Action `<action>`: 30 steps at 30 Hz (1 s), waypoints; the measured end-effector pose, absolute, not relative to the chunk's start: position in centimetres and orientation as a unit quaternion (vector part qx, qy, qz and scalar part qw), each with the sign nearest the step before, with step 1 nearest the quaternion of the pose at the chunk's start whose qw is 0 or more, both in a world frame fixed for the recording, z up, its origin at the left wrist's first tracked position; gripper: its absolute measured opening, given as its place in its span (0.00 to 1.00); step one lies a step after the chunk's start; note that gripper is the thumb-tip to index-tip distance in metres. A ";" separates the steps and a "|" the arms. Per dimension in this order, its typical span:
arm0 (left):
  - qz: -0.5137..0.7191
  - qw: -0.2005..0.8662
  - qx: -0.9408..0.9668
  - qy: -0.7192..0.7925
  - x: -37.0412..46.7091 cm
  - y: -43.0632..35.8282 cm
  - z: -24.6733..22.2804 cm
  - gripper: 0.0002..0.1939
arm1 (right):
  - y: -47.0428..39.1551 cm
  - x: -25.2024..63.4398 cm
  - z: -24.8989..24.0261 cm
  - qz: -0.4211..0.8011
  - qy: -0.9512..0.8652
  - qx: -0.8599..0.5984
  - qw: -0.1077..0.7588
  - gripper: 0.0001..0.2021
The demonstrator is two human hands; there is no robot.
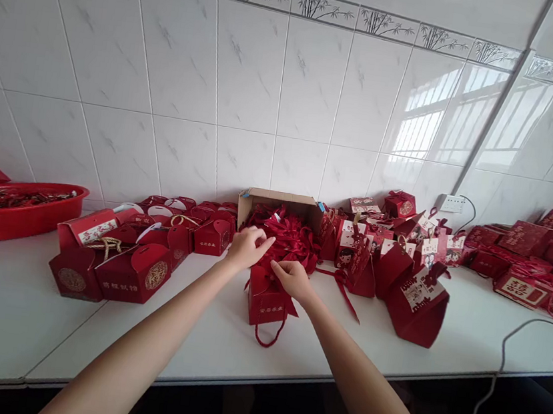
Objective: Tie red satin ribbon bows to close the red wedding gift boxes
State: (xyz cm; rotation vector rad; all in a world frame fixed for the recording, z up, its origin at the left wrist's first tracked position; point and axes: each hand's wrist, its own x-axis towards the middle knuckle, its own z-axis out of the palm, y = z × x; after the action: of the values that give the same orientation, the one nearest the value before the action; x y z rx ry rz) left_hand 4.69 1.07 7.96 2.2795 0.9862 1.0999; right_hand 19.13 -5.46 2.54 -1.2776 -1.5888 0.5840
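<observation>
A small red gift box [266,303] with gold characters stands in front of me, its red cord handle [268,342] hanging down the front. Just above its top, my right hand [292,278] is closed in a pinch on a red ribbon [294,307]. My left hand [247,247] is higher and to the left, its fingers curled together; what they hold blends into the red behind. Beyond both hands, an open cardboard carton [282,196] lies against the wall, filled with a heap of red ribbons [293,232].
Several red gift boxes [132,273] stand grouped at left, beside a red plastic basin [54,210] of small wrapped items. Tagged red boxes [418,305] crowd the right, with more boxes [527,241] farther along. A grey cable [503,356] crosses the white table's [199,345] right edge.
</observation>
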 end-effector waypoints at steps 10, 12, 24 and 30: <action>0.353 0.338 0.818 0.303 3.1 -0.2 5.2 0.17 | -6.1 19.4 2.0 0.275 -0.638 -0.503 0.514 0.23; 0.359 0.343 0.815 0.298 2.9 -0.1 5.1 0.15 | -6.2 19.4 1.9 0.280 -0.625 -0.503 0.527 0.21; 0.383 0.352 0.812 0.264 3.1 -1.5 4.1 0.11 | -5.5 19.4 0.7 0.249 -0.595 -0.491 0.586 0.11; 0.411 0.325 0.811 0.259 3.4 -1.0 3.5 0.08 | -6.4 19.1 1.6 0.176 -0.610 -0.522 0.570 0.06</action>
State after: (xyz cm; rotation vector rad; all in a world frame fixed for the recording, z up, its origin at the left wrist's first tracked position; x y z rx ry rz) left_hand 3.36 -1.02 3.55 2.1278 0.6789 1.0779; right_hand 19.15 -6.43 1.55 -1.2247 -1.4322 0.4126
